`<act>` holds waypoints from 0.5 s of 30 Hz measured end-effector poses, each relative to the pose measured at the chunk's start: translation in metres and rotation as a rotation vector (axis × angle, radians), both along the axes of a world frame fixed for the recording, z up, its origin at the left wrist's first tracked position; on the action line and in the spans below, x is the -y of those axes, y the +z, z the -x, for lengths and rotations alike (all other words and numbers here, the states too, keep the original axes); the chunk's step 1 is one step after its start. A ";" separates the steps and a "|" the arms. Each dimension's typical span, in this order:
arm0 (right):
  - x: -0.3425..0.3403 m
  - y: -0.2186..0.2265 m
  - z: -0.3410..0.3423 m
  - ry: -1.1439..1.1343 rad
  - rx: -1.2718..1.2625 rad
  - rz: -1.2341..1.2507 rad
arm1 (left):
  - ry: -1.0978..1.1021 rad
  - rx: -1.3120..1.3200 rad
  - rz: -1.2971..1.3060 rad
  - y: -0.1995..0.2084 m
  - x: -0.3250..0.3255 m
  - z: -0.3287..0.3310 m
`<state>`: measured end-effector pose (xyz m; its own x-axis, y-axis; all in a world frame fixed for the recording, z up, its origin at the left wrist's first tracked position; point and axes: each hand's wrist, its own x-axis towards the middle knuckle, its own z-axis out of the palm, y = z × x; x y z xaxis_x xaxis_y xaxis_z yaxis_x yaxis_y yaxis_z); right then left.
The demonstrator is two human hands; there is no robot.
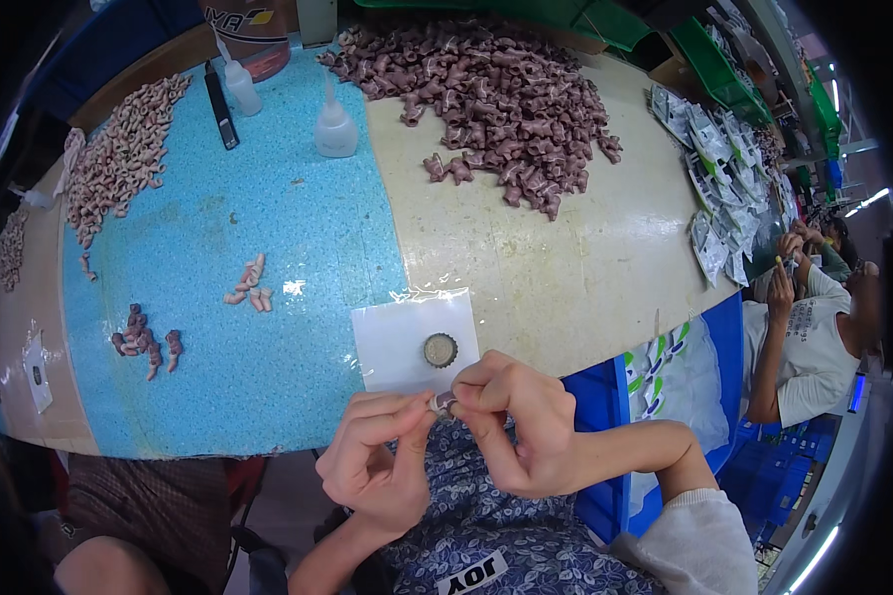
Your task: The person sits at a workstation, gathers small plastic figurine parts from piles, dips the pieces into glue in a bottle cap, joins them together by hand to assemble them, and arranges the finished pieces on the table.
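My left hand (379, 458) and my right hand (522, 424) meet just off the table's front edge, thumbs and forefingers pinched. Between their fingertips is a small brown and pale moulded figure part (445, 403), mostly covered by the fingers. Just beyond it a crimped bottle cap (441, 349) lies on a white sheet (387, 342) with a shiny clear cover. To the left on the blue mat (298, 238) are a few pale pink limb-shaped pieces (251, 285) and a small group of brown pieces (141, 337).
A large heap of brown moulded bodies (506, 109) covers the far middle. Pale curved pieces (119, 159) are piled at far left, near a squeeze bottle (336, 129) and a black tool (221, 107). Packaged bags (714, 169) and a blue bin (600, 397) stand right. A co-worker (814, 337) is beyond.
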<state>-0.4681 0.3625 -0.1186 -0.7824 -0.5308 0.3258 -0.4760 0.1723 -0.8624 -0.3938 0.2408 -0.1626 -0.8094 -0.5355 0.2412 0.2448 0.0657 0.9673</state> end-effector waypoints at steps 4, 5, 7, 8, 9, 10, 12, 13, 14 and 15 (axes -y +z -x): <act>0.003 -0.004 0.001 -0.003 -0.017 -0.012 | 0.012 -0.006 -0.006 -0.001 0.003 0.002; 0.003 -0.008 0.001 0.026 -0.071 -0.011 | 0.010 0.014 -0.028 -0.002 0.007 0.000; 0.005 -0.002 0.009 0.049 -0.133 -0.012 | 0.002 0.025 -0.050 -0.004 0.016 -0.003; 0.004 0.007 0.020 0.147 -0.152 -0.085 | 0.019 0.081 -0.145 -0.005 0.023 -0.005; 0.003 0.012 0.034 0.249 -0.168 -0.154 | 0.040 0.140 -0.238 -0.007 0.032 -0.008; -0.002 0.008 0.049 0.197 -0.138 -0.208 | 0.085 0.162 -0.057 -0.006 0.045 -0.008; 0.003 -0.001 0.097 -0.031 -0.309 -0.258 | 0.237 0.227 0.104 -0.006 0.075 -0.012; 0.007 -0.009 0.123 -0.086 -0.405 -0.308 | 0.384 0.232 0.198 -0.009 0.090 -0.013; 0.011 -0.016 0.141 -0.147 -0.502 -0.359 | 0.399 0.268 0.377 -0.009 0.108 -0.013; 0.018 -0.022 0.150 -0.136 -0.501 -0.344 | 0.426 0.311 0.565 -0.009 0.123 -0.016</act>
<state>-0.6176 0.3443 -0.1403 -0.6466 -0.5770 0.4990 -0.7629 0.4883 -0.4239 -0.3776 0.1174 -0.1713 -0.6362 -0.6795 0.3655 -0.1903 0.5973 0.7791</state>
